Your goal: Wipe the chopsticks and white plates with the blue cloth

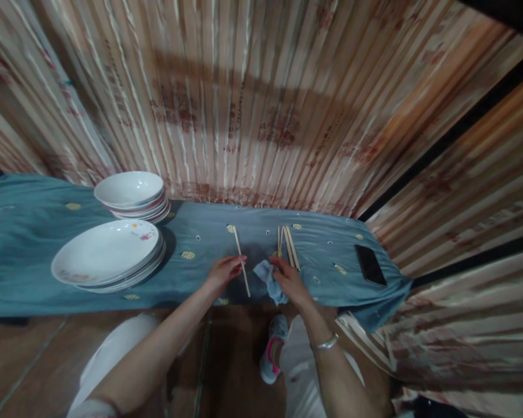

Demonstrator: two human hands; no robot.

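A chopstick (246,280) (pale) juts both ways from the pinching left hand (224,271).

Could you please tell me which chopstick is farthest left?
The lone chopstick in the left hand; the others are grouped to its right, near the right hand.
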